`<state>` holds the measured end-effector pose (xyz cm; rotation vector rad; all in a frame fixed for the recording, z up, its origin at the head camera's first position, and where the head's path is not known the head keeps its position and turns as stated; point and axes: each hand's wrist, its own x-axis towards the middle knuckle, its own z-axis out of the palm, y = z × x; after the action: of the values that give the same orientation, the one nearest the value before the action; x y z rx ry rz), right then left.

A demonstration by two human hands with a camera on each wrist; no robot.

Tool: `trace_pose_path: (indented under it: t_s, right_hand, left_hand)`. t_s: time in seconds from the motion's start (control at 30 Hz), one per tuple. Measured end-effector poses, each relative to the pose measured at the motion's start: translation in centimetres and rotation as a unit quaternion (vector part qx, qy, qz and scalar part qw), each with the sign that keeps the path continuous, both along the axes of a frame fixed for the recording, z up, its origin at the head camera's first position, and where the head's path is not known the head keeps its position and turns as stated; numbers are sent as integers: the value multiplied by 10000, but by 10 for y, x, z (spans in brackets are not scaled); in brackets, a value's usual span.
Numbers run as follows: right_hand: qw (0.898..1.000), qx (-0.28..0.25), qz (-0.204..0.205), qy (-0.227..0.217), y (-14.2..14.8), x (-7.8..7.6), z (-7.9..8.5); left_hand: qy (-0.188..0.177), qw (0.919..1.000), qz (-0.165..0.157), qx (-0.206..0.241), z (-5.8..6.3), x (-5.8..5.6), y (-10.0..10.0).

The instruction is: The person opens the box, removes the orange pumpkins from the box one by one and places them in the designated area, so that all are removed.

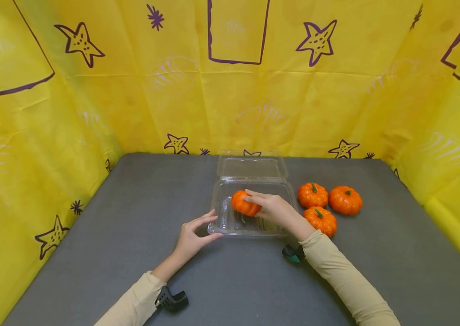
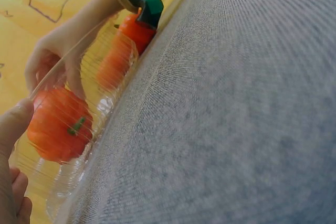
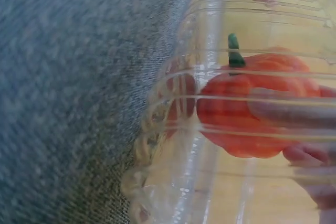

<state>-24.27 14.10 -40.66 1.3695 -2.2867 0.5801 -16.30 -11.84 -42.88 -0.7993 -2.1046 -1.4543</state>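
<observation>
My right hand [image 1: 272, 208] grips a small orange pumpkin [image 1: 243, 203] over the base of a clear plastic clamshell container [image 1: 221, 185]. In the left wrist view the same pumpkin [image 2: 58, 127] shows through the ribbed wall, tipped on its side with the green stem facing the front. Fingers of the right hand curl round it in the right wrist view, behind the clear wall. At the container's front left corner, my left hand [image 1: 192, 235] holds the rim, thumb along the front and fingers by the left side.
Three more pumpkins [image 1: 345, 200] sit close together to the right of the container, beside the right forearm. The container's lid [image 1: 252, 167] lies folded back toward the yellow curtain [image 1: 230, 108]. Everything stands on a dark grey table [image 1: 152, 190].
</observation>
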Motion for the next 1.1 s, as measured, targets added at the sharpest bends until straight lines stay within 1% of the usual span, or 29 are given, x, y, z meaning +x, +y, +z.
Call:
trace_pose_path:
  t_s: [0.17,0.3,0.43,0.5,0.57,0.6,0.63,0.7,0.73,0.8,0.87,0.93,1.03,1.1]
  right_hand:
    - [9995,-321,-13,-66,2,1,0]
    - [9973,-669,14,-304,3,2,0]
    - [9919,-1141,34,-558,2,3,2]
    - [9865,-1417,71,-812,2,3,3]
    - [9758,-1772,150,-1273,2,4,4]
    - [9675,-1980,179,-1560,2,5,4]
    - [9569,-2210,201,-1874,2,6,5]
    - [9306,-2671,205,-2493,2,8,7]
    - [9190,-2844,182,-2725,2,10,10]
    - [9012,-3058,119,-3069,2,14,16]
    - [8896,-3153,112,-3301,1,18,22]
    - [8837,-3173,136,-3439,0,21,28]
    - [8710,-3257,189,-3674,0,21,29]
    - [8651,-3277,163,-3794,1,22,29]
  left_hand:
    - [20,10000,8,-13,0,0,0]
    - [0,10000,-11,-10,0,0,1]
    - [-39,10000,-17,19,0,0,0]
    - [-44,10000,-9,37,0,0,0]
    - [-22,10000,-2,42,-1,0,1]
    - [-23,10000,-9,50,-1,0,1]
    - [-16,10000,-22,53,-2,0,1]
    - [-22,10000,-49,52,-3,-1,1]
    - [-30,10000,-65,55,-3,-1,2]
    - [-59,9999,-87,76,-3,-1,2]
    - [-73,9999,-85,83,-3,-1,2]
    - [-58,9999,-72,77,-3,-1,2]
    - [-54,9999,-69,60,-3,-1,1]
    - [-49,10000,-67,48,-2,-1,1]
